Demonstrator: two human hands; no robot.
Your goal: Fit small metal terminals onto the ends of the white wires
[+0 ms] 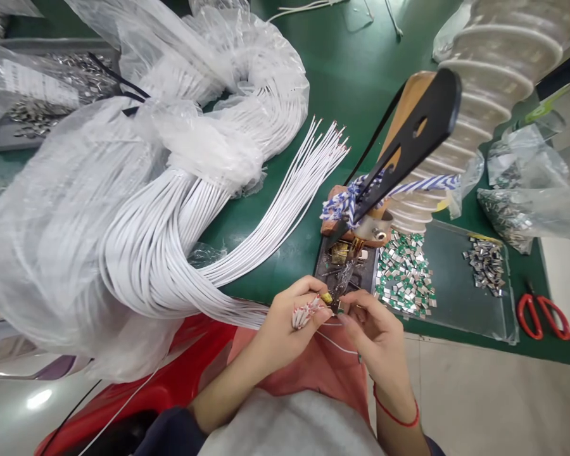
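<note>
Green table (pixel 270 253); hands (pixel 285 323) near tray, left gripping white cables (pixel 305 313)

L hand (pixel 289 320) curling, fingers closing inward; R hand (pixel 377 329) facing it, thumb & index nearly pinching. Both forearms angling up from bottom edge, fingertips converging.

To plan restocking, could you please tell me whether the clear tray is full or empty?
Partly filled: the tray has green-and-silver pieces, metal pieces and bare surface between.
</note>
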